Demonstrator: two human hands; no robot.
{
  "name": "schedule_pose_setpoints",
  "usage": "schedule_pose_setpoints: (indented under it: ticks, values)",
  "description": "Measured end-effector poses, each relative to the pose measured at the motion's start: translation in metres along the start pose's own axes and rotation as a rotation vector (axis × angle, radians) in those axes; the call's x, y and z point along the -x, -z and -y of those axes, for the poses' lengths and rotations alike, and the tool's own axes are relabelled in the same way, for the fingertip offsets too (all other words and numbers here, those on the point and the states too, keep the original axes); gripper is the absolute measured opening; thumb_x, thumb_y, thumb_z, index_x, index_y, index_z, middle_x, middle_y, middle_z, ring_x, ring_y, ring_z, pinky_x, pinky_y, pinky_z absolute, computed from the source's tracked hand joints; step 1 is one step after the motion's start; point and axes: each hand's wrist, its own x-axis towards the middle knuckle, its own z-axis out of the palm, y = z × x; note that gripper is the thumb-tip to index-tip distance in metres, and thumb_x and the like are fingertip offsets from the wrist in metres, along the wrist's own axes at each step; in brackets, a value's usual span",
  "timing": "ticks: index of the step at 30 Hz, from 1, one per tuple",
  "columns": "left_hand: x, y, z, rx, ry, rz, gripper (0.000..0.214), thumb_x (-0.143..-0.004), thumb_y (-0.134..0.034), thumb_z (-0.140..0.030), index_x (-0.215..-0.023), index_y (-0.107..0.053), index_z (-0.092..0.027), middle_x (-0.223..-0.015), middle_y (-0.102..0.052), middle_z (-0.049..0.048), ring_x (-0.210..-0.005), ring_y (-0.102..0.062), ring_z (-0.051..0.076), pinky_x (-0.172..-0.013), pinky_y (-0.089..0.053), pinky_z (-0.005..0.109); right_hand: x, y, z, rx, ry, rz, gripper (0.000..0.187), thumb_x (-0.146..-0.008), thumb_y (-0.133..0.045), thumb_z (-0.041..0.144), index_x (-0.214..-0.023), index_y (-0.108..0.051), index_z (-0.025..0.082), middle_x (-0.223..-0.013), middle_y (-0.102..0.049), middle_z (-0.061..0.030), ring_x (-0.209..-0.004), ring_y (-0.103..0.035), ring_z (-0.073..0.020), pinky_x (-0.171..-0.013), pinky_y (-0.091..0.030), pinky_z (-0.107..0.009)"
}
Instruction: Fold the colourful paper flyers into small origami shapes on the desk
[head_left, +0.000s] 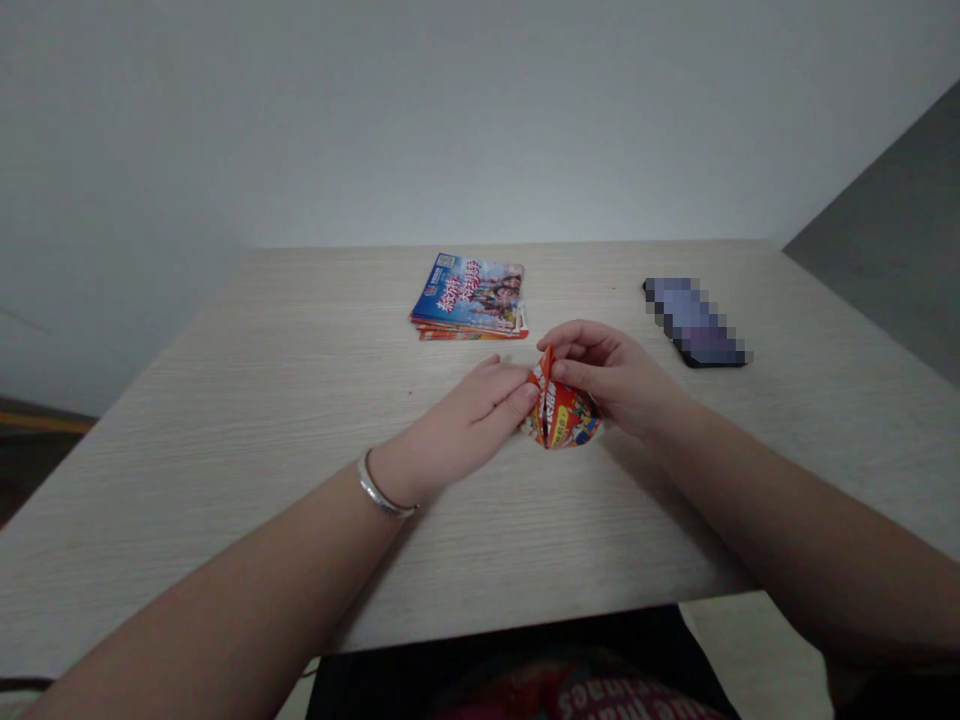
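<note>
A folded piece of red printed paper, with white and yellow lettering and colourful figures, is held between my two hands just over the table. My left hand grips its left side, thumb in front and the fingers partly hidden behind. At its upper right, my right hand pinches the paper near the peak between thumb and curled fingers. A dark crease or gap runs down the front of the folded paper. A silver bracelet circles my left wrist.
Beyond my hands lies a stack of printed leaflets, a blue one on top. A dark phone, its screen blurred out, rests at the right. The pale wooden table meets a plain wall at the back.
</note>
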Motion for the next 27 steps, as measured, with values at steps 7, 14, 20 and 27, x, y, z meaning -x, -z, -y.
schedule_pose_setpoints:
  ticks: [7,14,20,27]
  values:
    - [-0.0010,-0.0024,-0.0013,0.162,0.105,0.030,0.047,-0.098,-0.033,-0.053,-0.072,-0.052,-0.019,-0.078,-0.057,0.0042,-0.080,-0.056,0.019,-0.081,-0.048,0.034,0.0009,-0.0006,-0.0005,0.020,-0.018,0.017,0.022,-0.065,-0.086,0.031,-0.078,-0.070,0.022,-0.070,-0.070,0.0053,-0.060,-0.063,-0.0070,-0.060,-0.055,-0.021]
    - [0.0005,-0.0012,0.0037,0.223,0.085,0.080,0.044,-0.098,-0.037,-0.052,-0.083,-0.060,-0.018,-0.087,-0.063,0.0064,-0.085,-0.057,0.019,-0.085,-0.050,0.036,0.0015,-0.0028,0.0030,0.004,-0.045,0.052,0.022,-0.064,-0.086,0.033,-0.080,-0.075,0.023,-0.065,-0.068,0.0058,-0.055,-0.061,-0.0063,-0.056,-0.053,-0.019]
    - [0.0000,0.0005,-0.0013,0.279,0.113,0.098,0.045,-0.096,-0.042,-0.053,-0.075,-0.059,-0.017,-0.074,-0.059,0.0017,-0.069,-0.051,0.014,-0.067,-0.047,0.028,0.0031,-0.0036,0.0048,0.003,-0.049,0.061,0.019,-0.064,-0.087,0.032,-0.074,-0.074,0.021,-0.067,-0.070,0.0043,-0.056,-0.061,-0.0064,-0.056,-0.052,-0.019]
    - [-0.0004,-0.0010,-0.0016,0.328,0.154,0.094,0.043,-0.094,-0.045,-0.052,-0.079,-0.062,-0.016,-0.078,-0.061,0.0033,-0.073,-0.054,0.016,-0.070,-0.048,0.030,0.0025,-0.0030,0.0061,0.039,-0.015,0.071,0.022,-0.065,-0.086,0.033,-0.073,-0.070,0.021,-0.063,-0.065,0.0061,-0.054,-0.057,-0.0062,-0.056,-0.051,-0.021]
